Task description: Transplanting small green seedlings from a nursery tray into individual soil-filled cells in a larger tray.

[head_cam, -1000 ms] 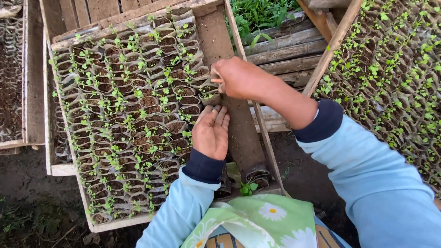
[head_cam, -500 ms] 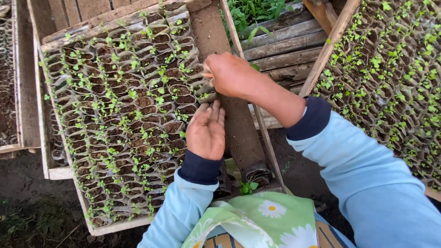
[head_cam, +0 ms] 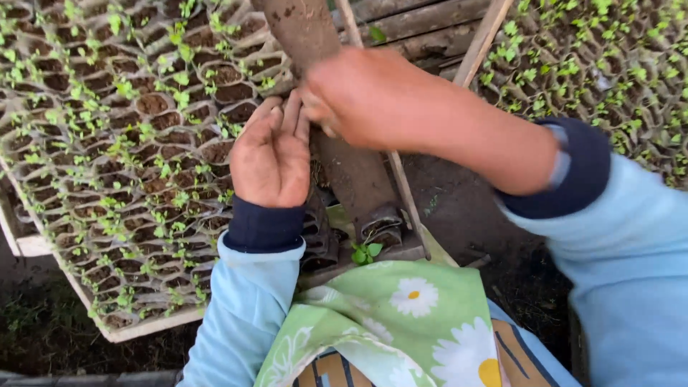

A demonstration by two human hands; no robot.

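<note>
- The left hand [head_cam: 271, 156] lies back-up and flat on the right edge of the seedling tray [head_cam: 115, 143], fingers straight and close together, pointing up towards the soil cups; its grip is slack and closes on nothing.
- The right hand [head_cam: 373, 97] reaches across from the right, blurred, its fingertips just beside the left hand's fingertips; I cannot tell whether its grip pinches anything.
- The tray sits to the left, packed with small dark cups of soil, most carrying a tiny green sprout.
- A muddy brown board [head_cam: 337, 107] runs from the top down under both hands.
- A second bed of seedlings [head_cam: 609, 79] fills the upper right.
- Both sleeves are pale blue with dark cuffs; a green cloth with daisies [head_cam: 394, 322] lies at the bottom.
</note>
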